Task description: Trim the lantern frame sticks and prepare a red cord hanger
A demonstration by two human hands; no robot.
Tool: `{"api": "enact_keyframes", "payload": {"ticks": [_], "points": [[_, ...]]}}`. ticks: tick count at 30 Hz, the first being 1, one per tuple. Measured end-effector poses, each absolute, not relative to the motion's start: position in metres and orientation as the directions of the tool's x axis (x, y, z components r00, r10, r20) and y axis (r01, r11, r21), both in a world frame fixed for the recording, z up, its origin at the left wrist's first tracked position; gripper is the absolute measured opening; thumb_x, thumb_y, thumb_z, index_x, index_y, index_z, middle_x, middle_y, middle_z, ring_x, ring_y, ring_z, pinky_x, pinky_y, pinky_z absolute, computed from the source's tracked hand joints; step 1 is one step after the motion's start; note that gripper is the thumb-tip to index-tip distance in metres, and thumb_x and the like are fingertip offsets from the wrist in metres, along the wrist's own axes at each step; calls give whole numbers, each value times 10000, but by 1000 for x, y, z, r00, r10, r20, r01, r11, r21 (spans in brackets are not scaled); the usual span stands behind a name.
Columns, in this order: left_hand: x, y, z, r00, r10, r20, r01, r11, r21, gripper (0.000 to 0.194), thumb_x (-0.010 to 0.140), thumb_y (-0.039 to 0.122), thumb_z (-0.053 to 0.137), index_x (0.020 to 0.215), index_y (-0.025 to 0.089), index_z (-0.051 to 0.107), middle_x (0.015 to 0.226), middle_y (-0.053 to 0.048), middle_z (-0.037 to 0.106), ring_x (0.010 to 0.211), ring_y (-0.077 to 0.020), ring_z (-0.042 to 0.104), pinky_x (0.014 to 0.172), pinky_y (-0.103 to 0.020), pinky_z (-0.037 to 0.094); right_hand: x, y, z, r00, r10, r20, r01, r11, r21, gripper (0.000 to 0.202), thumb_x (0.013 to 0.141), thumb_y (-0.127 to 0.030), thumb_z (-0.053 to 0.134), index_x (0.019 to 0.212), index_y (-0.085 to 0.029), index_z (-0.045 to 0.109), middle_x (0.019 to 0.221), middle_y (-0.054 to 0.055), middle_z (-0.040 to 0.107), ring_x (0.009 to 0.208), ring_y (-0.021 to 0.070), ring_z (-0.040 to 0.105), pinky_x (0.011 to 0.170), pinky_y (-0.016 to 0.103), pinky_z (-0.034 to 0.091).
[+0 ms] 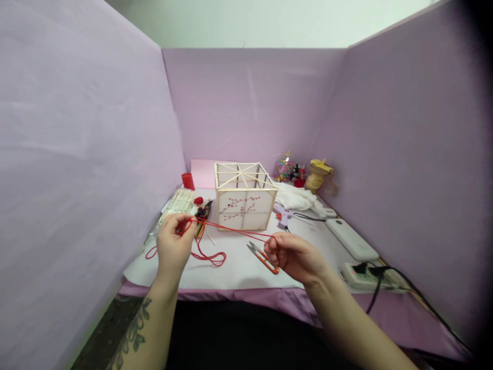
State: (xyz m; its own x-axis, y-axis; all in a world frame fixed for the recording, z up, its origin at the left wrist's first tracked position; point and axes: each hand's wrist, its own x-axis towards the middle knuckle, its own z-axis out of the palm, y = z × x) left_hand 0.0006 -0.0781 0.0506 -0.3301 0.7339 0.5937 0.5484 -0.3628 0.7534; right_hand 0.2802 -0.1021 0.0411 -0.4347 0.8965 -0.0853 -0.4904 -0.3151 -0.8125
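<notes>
A doubled red cord (234,229) runs taut between my two hands above the table. My left hand (176,239) pinches one end, and from it more red cord loops down onto the white table cover. My right hand (295,253) is closed around the other end, fingers curled in. Just beside the right fingers lie orange-handled thread snips (265,258), blades pointing up and left. Behind the cord stands a box-shaped lantern frame (246,198) of thin sticks with white panels, red blossoms on the front and crossed sticks over the top.
Left of the lantern are a red candle-like cylinder (188,181), packs of sticks (179,201) and pencils (200,230). On the right are a lilac glue gun (284,216), white cloth (295,196), a long white device (352,239) and a power strip (370,277). Purple walls enclose three sides.
</notes>
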Motion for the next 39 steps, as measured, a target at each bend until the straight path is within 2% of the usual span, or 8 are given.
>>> {"api": "enact_keyframes", "payload": {"ticks": [6,14,29,32,35,37,39], "points": [[-10,-72,40,-367,738,567,539,-328,776,198,802,367,638,883,188,665,861,-31,659,788,-182,612,741,-286,499,279,-102,41,-438,895,-88,-489,-319,-812,196,660,-319,767,648,-128,722,651,62,683,519,102,553,448,200,405],[-17,-67,37,-402,731,551,546,-292,786,201,788,348,632,894,183,675,886,-43,675,815,-190,630,775,-299,520,281,-102,40,-431,897,-98,-487,-322,-812,195,661,-324,759,650,-132,724,599,43,648,493,103,538,418,203,382],[-27,-60,29,-424,727,539,583,-237,777,240,812,360,590,933,171,674,924,-58,684,842,-194,630,798,-307,522,280,-103,41,-424,898,-115,-475,-329,-816,235,639,-349,786,646,-121,729,642,65,693,504,107,564,426,204,414],[-27,-63,34,-301,798,522,689,-197,698,264,792,373,598,936,175,696,999,-80,682,833,-210,629,797,-332,522,279,-103,41,-414,901,-125,-464,-328,-823,229,627,-340,791,648,-120,733,647,68,701,498,102,556,422,201,403],[-14,-78,46,-51,921,385,776,-207,596,356,725,361,680,1037,190,708,1216,-110,638,707,-180,620,751,-357,528,275,-103,41,-404,903,-148,-444,-335,-831,213,616,-323,801,659,-122,744,657,69,714,488,88,549,426,191,395],[6,-92,55,109,945,309,716,-291,635,391,768,352,660,1133,213,683,1309,-113,595,655,-147,614,715,-346,530,271,-103,41,-407,899,-162,-425,-344,-837,215,610,-329,806,655,-127,747,650,71,717,473,82,542,412,184,370],[31,-105,60,249,933,260,549,-357,756,416,845,368,593,1237,234,627,1305,-117,594,716,-154,642,669,-311,528,266,-105,41,-414,893,-174,-404,-352,-845,218,606,-334,808,649,-129,747,645,72,717,468,77,544,417,177,362]]}}
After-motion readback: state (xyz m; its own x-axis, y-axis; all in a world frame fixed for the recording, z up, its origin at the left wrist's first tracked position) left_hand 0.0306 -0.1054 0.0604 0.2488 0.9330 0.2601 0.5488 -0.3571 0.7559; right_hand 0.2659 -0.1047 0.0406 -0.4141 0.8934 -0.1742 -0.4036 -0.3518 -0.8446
